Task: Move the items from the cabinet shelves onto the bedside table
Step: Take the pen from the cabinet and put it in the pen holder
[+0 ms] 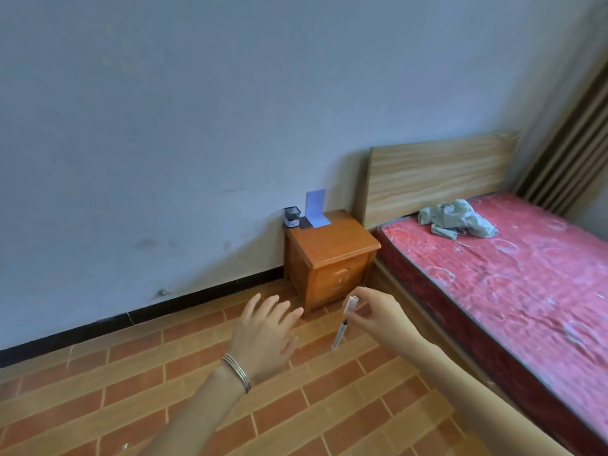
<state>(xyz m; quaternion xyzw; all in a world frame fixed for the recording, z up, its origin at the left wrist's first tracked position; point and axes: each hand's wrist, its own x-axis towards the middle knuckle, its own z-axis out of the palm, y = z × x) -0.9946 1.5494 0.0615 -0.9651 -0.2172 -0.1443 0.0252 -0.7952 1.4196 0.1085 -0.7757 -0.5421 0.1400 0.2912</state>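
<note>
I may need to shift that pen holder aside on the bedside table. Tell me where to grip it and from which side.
Grip the pen holder by its two opposite side walls, coming from above and the room side. It stands upright with an open top at the bedside table's back left corner, close to the wall, with a blue bookend on its right.
</note>
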